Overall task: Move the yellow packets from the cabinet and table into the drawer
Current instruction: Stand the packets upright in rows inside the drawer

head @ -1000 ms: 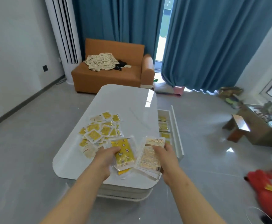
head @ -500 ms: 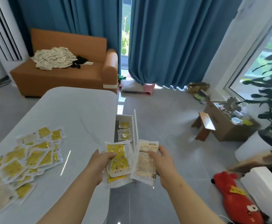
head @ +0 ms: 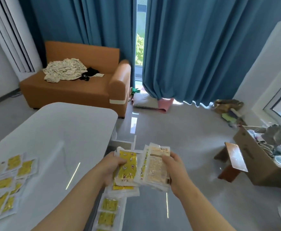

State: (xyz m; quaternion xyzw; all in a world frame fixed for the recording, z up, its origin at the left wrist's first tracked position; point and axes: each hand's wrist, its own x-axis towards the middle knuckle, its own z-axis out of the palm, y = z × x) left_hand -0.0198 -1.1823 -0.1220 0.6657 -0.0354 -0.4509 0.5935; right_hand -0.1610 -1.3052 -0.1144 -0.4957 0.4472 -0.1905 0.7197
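Note:
My left hand (head: 110, 165) grips a stack of yellow packets (head: 127, 170) with the printed yellow faces up. My right hand (head: 174, 167) grips a second stack of packets (head: 156, 165) showing their pale backs. Both stacks hover above the open white drawer (head: 123, 142) at the table's right side. More yellow packets (head: 108, 212) lie in the drawer below my hands. A spread of loose yellow packets (head: 4, 184) lies on the white table (head: 61, 134) at the left.
An orange sofa (head: 79, 87) with a heap of pale packets stands behind the table. Blue curtains hang at the back. At the right are a cardboard box (head: 260, 165) full of items and a small wooden stool (head: 231, 160) on the grey floor.
Both hands carried their stacks right, off the tabletop, and now hold them over the open drawer. The view swung right, so the loose packets sit at the far left.

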